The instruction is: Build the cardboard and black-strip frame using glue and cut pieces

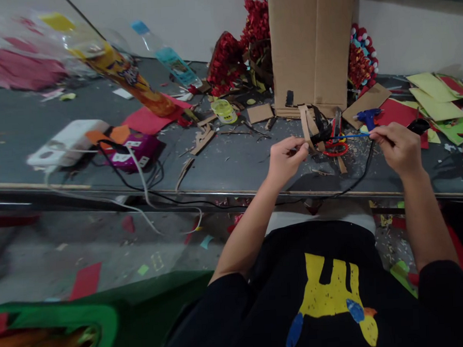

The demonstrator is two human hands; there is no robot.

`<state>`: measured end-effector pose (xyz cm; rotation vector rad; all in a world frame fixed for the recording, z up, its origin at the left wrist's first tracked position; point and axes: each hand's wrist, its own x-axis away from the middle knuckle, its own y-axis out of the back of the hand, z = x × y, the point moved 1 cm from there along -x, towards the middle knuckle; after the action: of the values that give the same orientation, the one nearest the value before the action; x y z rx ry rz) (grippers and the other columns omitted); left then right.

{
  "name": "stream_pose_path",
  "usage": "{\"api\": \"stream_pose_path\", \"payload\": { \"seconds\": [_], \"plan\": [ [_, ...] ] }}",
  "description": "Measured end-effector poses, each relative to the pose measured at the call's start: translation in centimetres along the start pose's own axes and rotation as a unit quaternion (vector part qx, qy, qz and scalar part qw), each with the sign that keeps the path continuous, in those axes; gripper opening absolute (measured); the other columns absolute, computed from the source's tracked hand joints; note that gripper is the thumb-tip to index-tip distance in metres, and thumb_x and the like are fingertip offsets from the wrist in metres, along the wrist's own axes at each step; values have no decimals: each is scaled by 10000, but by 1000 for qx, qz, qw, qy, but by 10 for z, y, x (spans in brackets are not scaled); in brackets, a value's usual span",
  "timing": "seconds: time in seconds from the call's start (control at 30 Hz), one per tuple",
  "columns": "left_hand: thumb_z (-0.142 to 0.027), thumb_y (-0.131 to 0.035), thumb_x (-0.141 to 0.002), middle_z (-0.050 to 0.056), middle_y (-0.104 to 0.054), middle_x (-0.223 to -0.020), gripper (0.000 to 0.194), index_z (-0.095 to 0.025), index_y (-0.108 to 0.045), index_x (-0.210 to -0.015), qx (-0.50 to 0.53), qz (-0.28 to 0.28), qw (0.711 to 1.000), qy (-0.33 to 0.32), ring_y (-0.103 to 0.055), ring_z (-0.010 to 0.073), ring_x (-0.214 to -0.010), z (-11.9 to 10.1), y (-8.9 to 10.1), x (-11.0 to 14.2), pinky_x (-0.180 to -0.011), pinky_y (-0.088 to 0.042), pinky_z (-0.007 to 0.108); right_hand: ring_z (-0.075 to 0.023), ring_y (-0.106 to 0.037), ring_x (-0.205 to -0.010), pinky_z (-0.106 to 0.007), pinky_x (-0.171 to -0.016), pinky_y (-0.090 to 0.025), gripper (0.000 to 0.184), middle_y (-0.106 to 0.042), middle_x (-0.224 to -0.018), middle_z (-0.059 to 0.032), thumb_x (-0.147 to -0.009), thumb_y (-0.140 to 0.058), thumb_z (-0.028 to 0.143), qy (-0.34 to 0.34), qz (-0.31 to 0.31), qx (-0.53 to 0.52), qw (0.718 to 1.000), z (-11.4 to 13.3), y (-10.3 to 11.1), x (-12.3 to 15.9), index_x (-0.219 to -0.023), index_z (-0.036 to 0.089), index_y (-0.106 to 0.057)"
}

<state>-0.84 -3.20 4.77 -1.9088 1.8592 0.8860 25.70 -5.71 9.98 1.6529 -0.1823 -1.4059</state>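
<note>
My left hand [289,160] is closed, pinching a curved cardboard strip [306,124] that stands up like a loop above the table. A dark piece [322,134] sits beside the strip; I cannot make out what it is. My right hand [399,146] pinches the end of a thin blue stick [351,136], which reaches left to the dark piece. Under the stick lie red-handled scissors [337,150]. Just behind my right hand rests a blue glue gun [368,117], partly overlapping coloured paper.
A tall cardboard panel [310,45] stands behind. Left are a tilted-looking orange bottle [129,75], a blue-liquid bottle [177,65], a yellow tub [224,111], a white power strip [69,143] and a purple box [135,152]. A black cable [358,180] crosses the table's front edge.
</note>
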Motion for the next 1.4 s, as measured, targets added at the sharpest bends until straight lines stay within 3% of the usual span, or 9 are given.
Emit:
{"api": "stream_pose_path", "payload": {
  "seconds": [0.3, 0.53, 1.4],
  "plan": [
    [-229, -538, -806, -28, -466, -501, 269, -174, -557, -543, -17, 20, 999, -20, -441, 86, -500, -2, -2, 0, -500, -354, 219, -155, -605, -697, -279, -632, -436, 210, -656, -739, -23, -920, -494, 369, -5, 7, 7, 1000, -3, 5, -3, -892, 239, -657],
    [-219, -533, -792, -26, -467, -514, 248, -174, -544, -548, -20, 13, 1000, 3, -440, 83, -495, -3, -1, 0, -493, -356, 213, -163, -604, -703, -295, -636, -430, 230, -644, -733, -26, -916, -490, 404, -29, 0, -16, 999, -5, 10, -3, -863, 241, -644],
    [-222, -545, -790, -25, -491, -503, 242, -175, -567, -553, -6, 14, 1000, 0, -435, 79, -482, -4, 0, 2, -487, -343, 213, -164, -616, -728, -297, -667, -453, 183, -659, -760, -23, -907, -520, 367, -39, -7, -33, 999, -10, 6, 7, -872, 247, -654]
  ]
}}
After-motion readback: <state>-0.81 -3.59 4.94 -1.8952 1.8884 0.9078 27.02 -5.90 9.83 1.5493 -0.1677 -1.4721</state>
